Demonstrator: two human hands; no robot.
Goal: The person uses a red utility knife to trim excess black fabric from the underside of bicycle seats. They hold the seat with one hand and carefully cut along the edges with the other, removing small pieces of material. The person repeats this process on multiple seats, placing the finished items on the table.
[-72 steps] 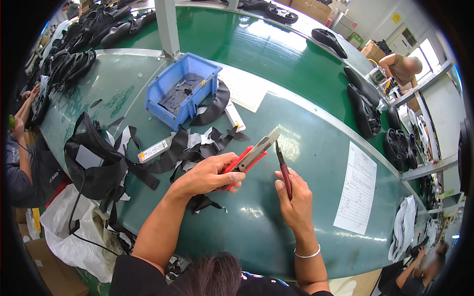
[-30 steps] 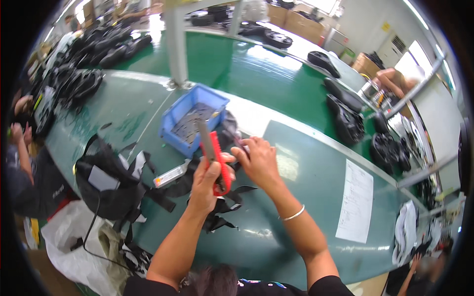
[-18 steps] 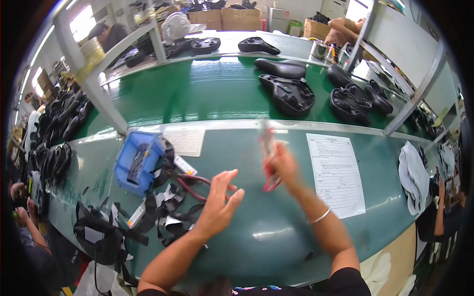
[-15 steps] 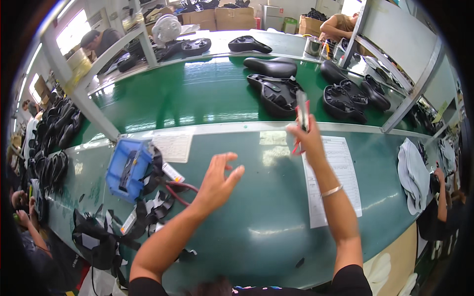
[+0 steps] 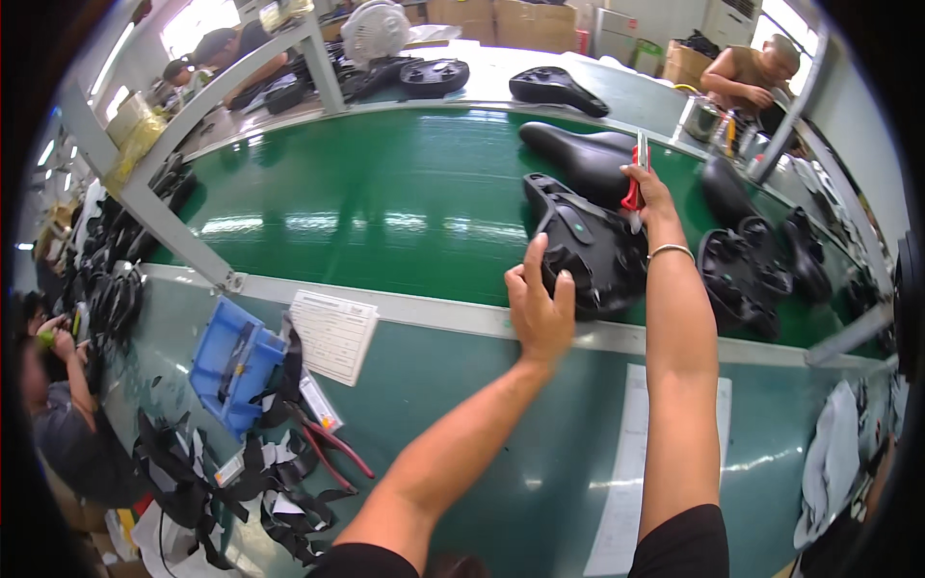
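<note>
My right hand (image 5: 651, 193) is closed around a red-handled tool (image 5: 634, 193) with a metal end pointing up; its exact kind is unclear. It is above the right side of a black bicycle saddle (image 5: 602, 241), which lies underside up on the green belt. My left hand (image 5: 541, 313) has its fingers spread at the near left edge of that saddle, overlapping it in view. Whether the fingertips touch the saddle, I cannot tell. Just behind lies another black saddle (image 5: 583, 159), its smooth top facing up.
More saddles (image 5: 742, 275) lie to the right on the belt. A metal rail (image 5: 434, 301) separates belt and bench. On the bench are a blue bin (image 5: 217, 371), red-handled pliers (image 5: 332, 448), black scraps (image 5: 173, 462) and paper sheets (image 5: 332, 332). People work at the far side and left.
Both hands have moved forward and to the right, the left one from over the bench to the overturned saddle. The right hand still holds the red-handled tool. The view has shifted too.
</note>
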